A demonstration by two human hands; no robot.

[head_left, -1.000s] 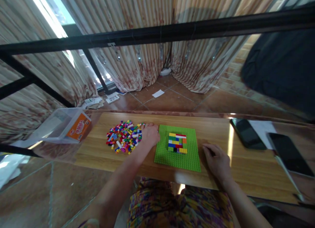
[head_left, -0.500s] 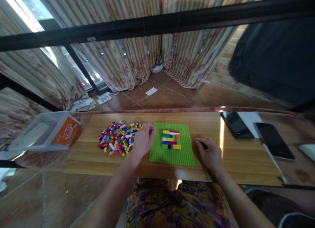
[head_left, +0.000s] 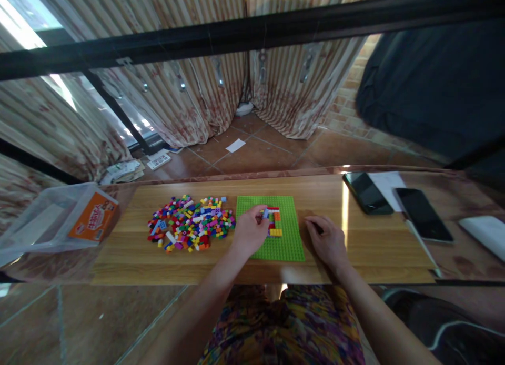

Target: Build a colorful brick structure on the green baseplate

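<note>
A light blue toy brick (head_left: 265, 213) is pinched between the thumb and fingers of my left hand (head_left: 251, 231), which is over the multicoloured brick build (head_left: 276, 232). That hand covers the build's left part; red, white, orange and yellow bricks show on its right side. The build sits on a green studded baseplate (head_left: 290, 249). To the right of the baseplate, my right hand (head_left: 328, 243) rests on the wooden board with its fingers curled together, and no brick shows in it.
Left of the baseplate, loose bricks (head_left: 189, 223) lie in a wide pile. Beyond them stands a clear plastic box (head_left: 59, 202) with an orange label. Two phones (head_left: 367, 193) and white paper (head_left: 386, 189) lie at the right. A black rail (head_left: 236, 33) crosses above the board.
My left hand has moved right, from the baseplate's left edge to over the build, carrying the light blue brick. My right hand stays beside the baseplate. The whole view has shifted slightly.
</note>
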